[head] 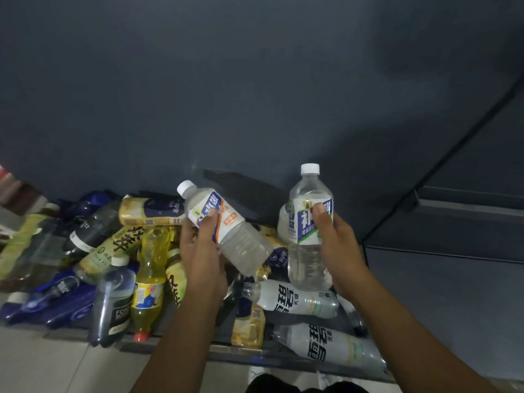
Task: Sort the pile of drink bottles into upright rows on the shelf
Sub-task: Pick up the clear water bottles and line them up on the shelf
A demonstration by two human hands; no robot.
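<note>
Tilted bottle (244, 246), left hand (202, 258), upright bottle (304, 263), right hand (341, 251), seemingly water

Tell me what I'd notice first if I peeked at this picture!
Two clear drinks stand out in the middle: the left hand grips a tilted bottle and the right hand grips an upright bottle, both white-capped. Below them lies a jumbled pile of bottles on their sides, with a bright yellow bottle left of the left hand.

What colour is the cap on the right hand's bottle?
White cap, clearest in the head view.
</note>
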